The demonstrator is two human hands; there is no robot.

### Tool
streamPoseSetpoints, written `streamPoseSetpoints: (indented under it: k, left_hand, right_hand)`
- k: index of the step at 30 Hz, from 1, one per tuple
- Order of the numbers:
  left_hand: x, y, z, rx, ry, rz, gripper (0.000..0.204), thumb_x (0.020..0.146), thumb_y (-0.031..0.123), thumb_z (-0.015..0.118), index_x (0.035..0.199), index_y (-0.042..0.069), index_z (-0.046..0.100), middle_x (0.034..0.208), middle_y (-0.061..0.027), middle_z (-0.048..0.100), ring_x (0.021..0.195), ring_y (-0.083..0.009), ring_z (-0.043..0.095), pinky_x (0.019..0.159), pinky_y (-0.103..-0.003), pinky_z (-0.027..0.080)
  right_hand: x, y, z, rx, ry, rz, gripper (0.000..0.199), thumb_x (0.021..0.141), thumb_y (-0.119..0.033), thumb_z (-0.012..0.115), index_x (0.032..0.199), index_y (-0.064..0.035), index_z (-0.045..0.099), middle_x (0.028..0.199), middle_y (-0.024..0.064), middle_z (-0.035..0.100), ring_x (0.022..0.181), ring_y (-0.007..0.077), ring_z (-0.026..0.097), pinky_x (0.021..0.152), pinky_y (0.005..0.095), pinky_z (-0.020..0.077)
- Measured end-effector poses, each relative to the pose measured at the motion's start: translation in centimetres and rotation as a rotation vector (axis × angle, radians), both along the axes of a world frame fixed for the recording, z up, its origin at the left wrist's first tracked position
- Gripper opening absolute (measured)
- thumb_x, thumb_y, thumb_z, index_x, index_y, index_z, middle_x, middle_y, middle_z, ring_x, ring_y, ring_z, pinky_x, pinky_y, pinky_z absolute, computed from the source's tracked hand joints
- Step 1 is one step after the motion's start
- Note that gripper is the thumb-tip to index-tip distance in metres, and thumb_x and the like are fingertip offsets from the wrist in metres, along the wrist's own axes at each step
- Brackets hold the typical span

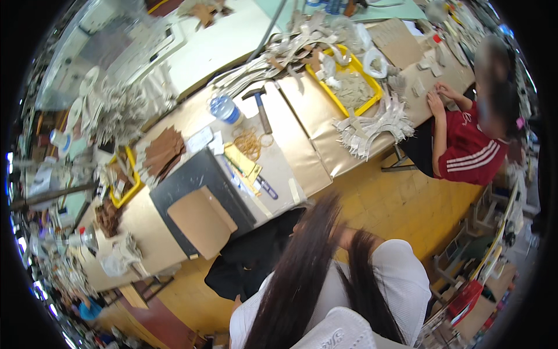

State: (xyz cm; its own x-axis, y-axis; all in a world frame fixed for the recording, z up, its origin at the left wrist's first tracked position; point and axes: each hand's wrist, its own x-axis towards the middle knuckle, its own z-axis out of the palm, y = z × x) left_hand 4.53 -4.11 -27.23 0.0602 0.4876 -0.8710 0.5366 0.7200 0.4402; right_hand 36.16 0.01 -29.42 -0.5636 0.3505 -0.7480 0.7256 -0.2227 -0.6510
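Note:
My right hand point(297, 227) rests over my dark lap near the table's edge, mostly hidden behind long hair; its fingers cannot be made out. Of my left arm point(236, 301), only a sliver of skin shows beside the white sleeve, low in the picture, and that hand's fingers are out of sight. On the table ahead lies a black board point(192, 180) with a tan sheet point(200, 221) overhanging its near edge. Right of it are a yellow paper pad point(241, 163), pens, a purple-handled tool point(267, 188) and a heap of rubber bands point(250, 143).
A hammer point(261, 110) and a large water bottle point(225, 109) stand farther back. Brown pieces point(165, 152) lie stacked at left. A yellow tray point(372, 87) holds small grey pieces. At right, a co-worker in a red shirt point(471, 151) handles something small.

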Motion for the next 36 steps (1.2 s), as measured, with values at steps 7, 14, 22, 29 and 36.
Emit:
streamPoseSetpoints:
  k: [7,14,22,29,36]
  left_hand:
    - [-6.4,6.0,0.2,0.005,0.059,-0.204,0.009,0.092,0.009,0.057,0.089,0.001,0.057,0.079,-0.0128,0.057,0.077,-0.0282,0.054,0.072,-0.039,0.045]
    - [-17.7,11.4,1.9,0.089,0.117,-0.327,0.010,0.092,0.010,0.056,0.091,0.000,0.059,0.080,-0.0147,0.059,0.079,-0.0309,0.056,0.073,-0.041,0.046]
    - [-25.1,14.9,2.8,0.192,0.139,-0.426,0.012,0.093,0.010,0.055,0.093,0.000,0.061,0.082,-0.0168,0.061,0.080,-0.0339,0.058,0.075,-0.043,0.047]
    - [-22.9,13.3,-7.1,0.322,0.075,-0.501,0.014,0.093,0.011,0.054,0.094,-0.001,0.062,0.083,-0.0186,0.063,0.082,-0.0366,0.060,0.076,-0.044,0.048]
    - [-21.8,14.1,-16.4,0.485,0.103,-0.560,0.017,0.093,0.011,0.053,0.096,-0.001,0.064,0.085,-0.0205,0.065,0.083,-0.0392,0.062,0.077,-0.046,0.049]
  right_hand:
    - [-3.5,4.2,-3.9,-0.087,-0.027,-0.069,0.059,0.101,-0.048,0.044,0.119,0.0033,0.069,0.129,0.0239,0.064,0.120,0.0393,0.061,0.102,0.0456,0.0468]
    - [-9.2,4.4,-9.6,-0.043,-0.282,-0.344,0.056,0.098,-0.044,0.048,0.133,-0.0031,0.063,0.143,0.0201,0.056,0.131,0.0351,0.055,0.108,0.0448,0.0431]
    - [-9.0,6.3,-9.9,0.190,-0.342,-0.433,0.057,0.097,-0.043,0.051,0.139,-0.0065,0.057,0.137,0.0198,0.056,0.119,0.0327,0.054,0.097,0.0428,0.0431]
    - [-9.5,6.2,-6.9,-0.004,-0.311,-0.515,0.053,0.098,-0.042,0.050,0.135,-0.0049,0.058,0.119,0.0223,0.064,0.092,0.0323,0.061,0.077,0.0411,0.0470]
    - [-10.1,5.4,-3.1,0.232,-0.224,-0.570,0.056,0.095,-0.046,0.055,0.130,-0.0037,0.063,0.131,0.0239,0.063,0.117,0.0385,0.063,0.100,0.0437,0.0491]
